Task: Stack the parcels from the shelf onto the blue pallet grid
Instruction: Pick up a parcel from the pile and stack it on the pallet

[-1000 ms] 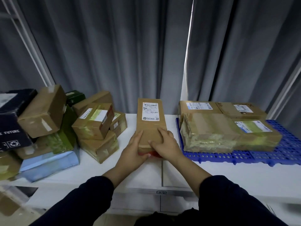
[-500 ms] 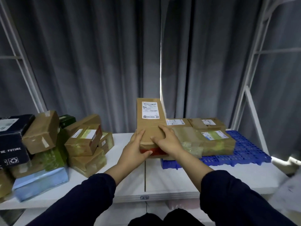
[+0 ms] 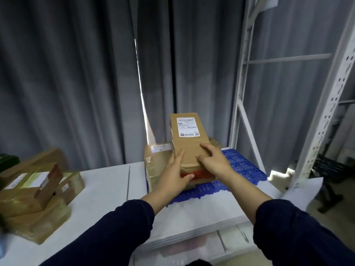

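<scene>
held parcel: long tan parcel (image 3: 189, 148), left grip (image 3: 173, 174) and right grip (image 3: 214, 162) both clamped on its near end
where: over the blue pallet grid (image 3: 243, 166), right above the stacked parcels (image 3: 157, 164) under the grips
done: looks like a few boxes are on the grid already
left: set this one down, then the leftover pile (image 3: 32, 189) well off past the left grip on the shelf (image 3: 107, 191)
can't tell: whether it's touching the stack yet; the grips hide most of the boxes below, the pile's cut off, and the label's too blurry
</scene>
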